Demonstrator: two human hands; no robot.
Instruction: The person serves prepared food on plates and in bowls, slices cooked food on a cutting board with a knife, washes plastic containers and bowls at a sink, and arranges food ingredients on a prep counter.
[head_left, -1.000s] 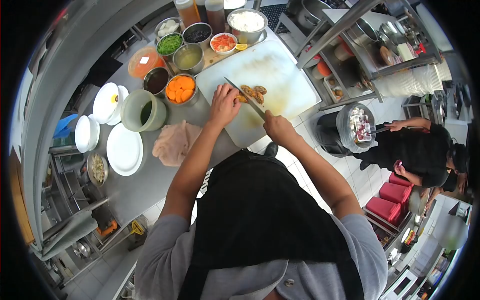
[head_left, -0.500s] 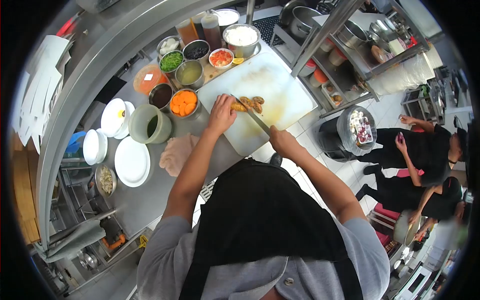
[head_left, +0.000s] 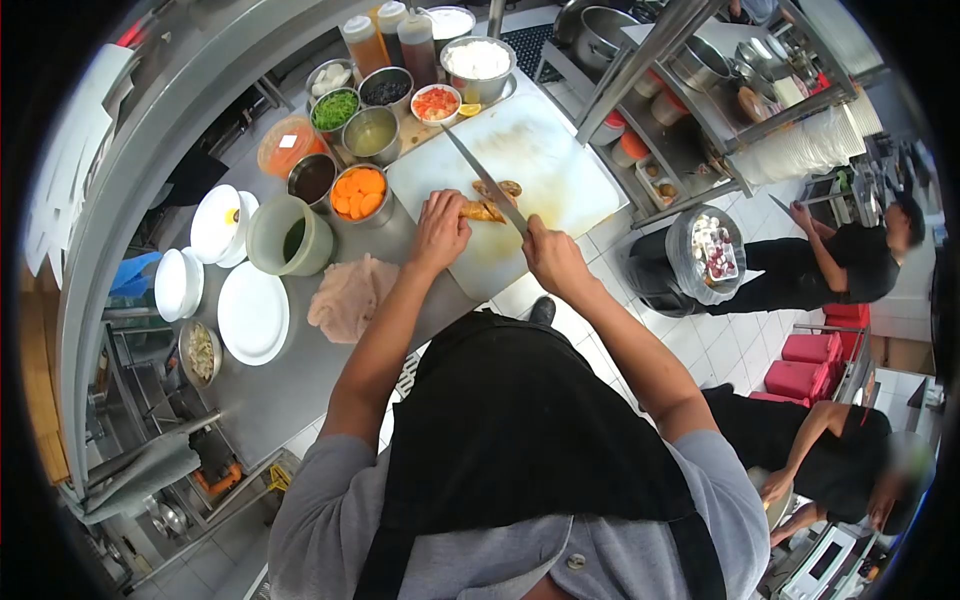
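Note:
A white cutting board [head_left: 570, 150] lies under both hands. On it is a browned, cooked piece of food [head_left: 482, 211], its kind unclear, pinned by the fingertips of my left hand [head_left: 441, 230]. My right hand [head_left: 555, 260] is wrapped round the handle of a long kitchen knife [head_left: 483, 172]. Its blade slants over the food, with the tip toward the upper left. Part of the food shows past the blade as cut pieces [head_left: 511, 188]. The blade hides some of it, and I cannot tell whether the edge touches it.
Carrot slices [head_left: 358, 193], chopped greens [head_left: 336, 110] and sauce bottles [head_left: 416, 48] stand left of and behind the board. A pink cloth [head_left: 350, 297] and white plates [head_left: 254, 313] lie on the steel counter. A lined bin [head_left: 705, 255] and two people are at right.
The knife has swung to a steeper angle, its tip now farther up the board. My left hand still holds the food. At right, the two people have moved apart.

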